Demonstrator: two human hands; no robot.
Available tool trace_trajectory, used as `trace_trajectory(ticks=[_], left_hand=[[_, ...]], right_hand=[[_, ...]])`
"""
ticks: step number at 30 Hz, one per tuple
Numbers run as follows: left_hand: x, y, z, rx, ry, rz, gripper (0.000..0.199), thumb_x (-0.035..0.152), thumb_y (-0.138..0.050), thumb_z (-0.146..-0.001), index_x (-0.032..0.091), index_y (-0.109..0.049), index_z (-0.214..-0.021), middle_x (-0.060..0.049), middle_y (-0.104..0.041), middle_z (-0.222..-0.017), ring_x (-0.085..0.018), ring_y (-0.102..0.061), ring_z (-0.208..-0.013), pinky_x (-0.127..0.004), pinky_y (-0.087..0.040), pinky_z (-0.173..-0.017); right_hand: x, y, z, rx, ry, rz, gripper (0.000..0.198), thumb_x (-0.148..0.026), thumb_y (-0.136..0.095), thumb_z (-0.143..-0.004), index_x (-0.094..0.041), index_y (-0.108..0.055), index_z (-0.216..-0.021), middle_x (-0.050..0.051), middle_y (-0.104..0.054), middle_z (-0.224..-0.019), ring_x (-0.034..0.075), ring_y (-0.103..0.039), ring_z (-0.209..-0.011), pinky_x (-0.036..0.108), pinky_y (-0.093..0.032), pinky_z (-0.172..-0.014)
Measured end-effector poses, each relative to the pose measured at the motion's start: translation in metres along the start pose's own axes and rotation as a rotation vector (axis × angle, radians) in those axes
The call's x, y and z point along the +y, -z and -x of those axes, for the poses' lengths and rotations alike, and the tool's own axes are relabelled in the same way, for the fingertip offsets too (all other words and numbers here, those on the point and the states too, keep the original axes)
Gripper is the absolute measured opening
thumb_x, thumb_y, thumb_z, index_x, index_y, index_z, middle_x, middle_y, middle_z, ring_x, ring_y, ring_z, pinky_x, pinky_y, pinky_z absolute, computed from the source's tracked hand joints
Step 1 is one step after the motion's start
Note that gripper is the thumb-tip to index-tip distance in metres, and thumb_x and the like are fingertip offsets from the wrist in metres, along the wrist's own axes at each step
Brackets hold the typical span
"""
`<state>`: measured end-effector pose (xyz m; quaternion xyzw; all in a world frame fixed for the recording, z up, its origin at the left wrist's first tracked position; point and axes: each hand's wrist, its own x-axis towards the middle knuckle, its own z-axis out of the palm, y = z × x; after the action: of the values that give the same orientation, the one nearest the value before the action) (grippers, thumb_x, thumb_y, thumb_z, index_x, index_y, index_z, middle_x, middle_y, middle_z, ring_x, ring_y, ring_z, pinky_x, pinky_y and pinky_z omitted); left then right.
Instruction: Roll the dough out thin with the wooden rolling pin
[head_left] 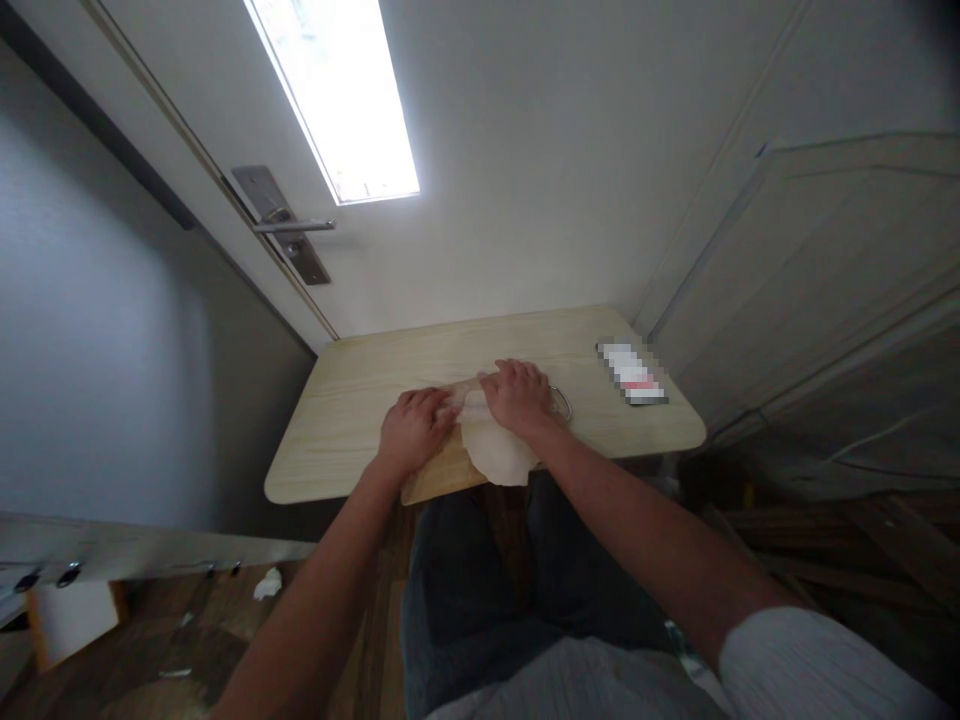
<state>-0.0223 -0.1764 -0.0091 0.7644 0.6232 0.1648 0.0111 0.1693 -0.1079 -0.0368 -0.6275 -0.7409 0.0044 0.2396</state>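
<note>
A thin, pale round sheet of dough [501, 455] lies on a wooden cutting board [435, 474], and its near edge hangs over the board's front. Across the dough runs a pale, partly see-through bar that looks like a rolling pin [472, 405], mostly hidden by the hands. My left hand [417, 428] is closed over its left end, fingers bent over the top. Over the right end my right hand [517, 395] presses down, close to the board's metal ring handle [562, 402].
The board rests at the front of a light wooden table [330, 410] with rounded corners. A phone-like object [632, 374], blurred out, lies at the table's right. Behind stands a white door with a metal handle [294, 226]. My legs are under the front edge.
</note>
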Motion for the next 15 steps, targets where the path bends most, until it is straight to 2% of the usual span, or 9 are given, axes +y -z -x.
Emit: trace_trajectory(ticks=[6,12,15], left_hand=[[0.0,-0.002,-0.009,-0.04,-0.022,-0.075,0.049,0.048,-0.033,-0.102,0.02,-0.061,-0.132,-0.01,-0.062,-0.137,-0.024,-0.05,-0.131,-0.041,-0.032,-0.115],[0.006,0.005,-0.018,-0.127,0.028,-0.078,0.041,0.045,-0.037,-0.101,0.025,-0.062,-0.126,-0.01,-0.064,-0.134,-0.026,-0.052,-0.129,-0.043,-0.037,-0.108],[0.01,0.007,-0.021,-0.151,0.102,-0.077,0.04,0.047,-0.039,-0.1,0.027,-0.061,-0.127,-0.01,-0.065,-0.131,-0.028,-0.052,-0.126,-0.044,-0.039,-0.103]], right_hand=[[0.002,-0.001,-0.007,-0.023,0.052,0.005,0.057,-0.059,-0.033,-0.1,-0.017,-0.064,-0.122,0.016,-0.068,-0.117,0.032,-0.055,-0.115,0.046,-0.034,-0.098],[0.001,0.003,-0.01,-0.057,0.099,0.037,0.059,-0.06,-0.028,-0.101,-0.016,-0.068,-0.108,0.015,-0.071,-0.105,0.03,-0.058,-0.106,0.043,-0.034,-0.092],[0.0,0.008,-0.01,-0.076,0.138,0.05,0.058,-0.058,-0.027,-0.102,-0.016,-0.068,-0.101,0.015,-0.071,-0.103,0.029,-0.059,-0.104,0.041,-0.034,-0.091]])
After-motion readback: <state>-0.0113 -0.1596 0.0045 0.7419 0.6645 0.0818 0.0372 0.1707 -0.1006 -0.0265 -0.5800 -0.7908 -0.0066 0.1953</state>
